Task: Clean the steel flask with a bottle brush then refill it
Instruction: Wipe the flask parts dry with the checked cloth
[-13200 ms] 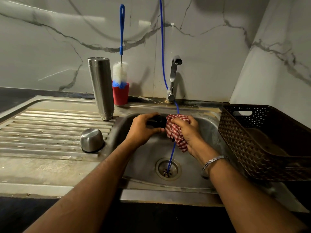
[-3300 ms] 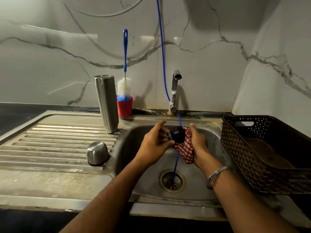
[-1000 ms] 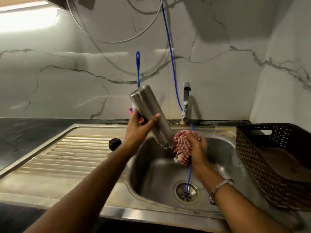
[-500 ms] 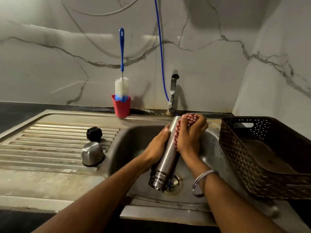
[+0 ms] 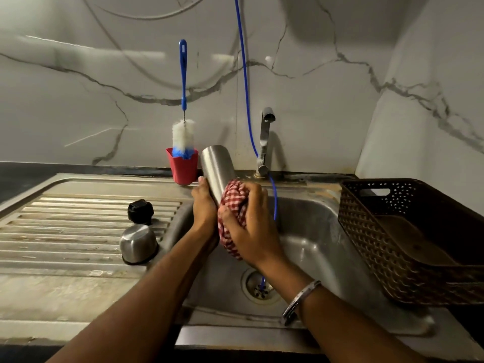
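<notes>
Leftmost, cap and cup sit on the drainboard by the sink's left edge. Behind, the brush stands in its holder. Over the sink, left hand grips the tilted flask; right hand clutches a cloth against it. Rigid, probably slick steel: grip mid-body.
</notes>
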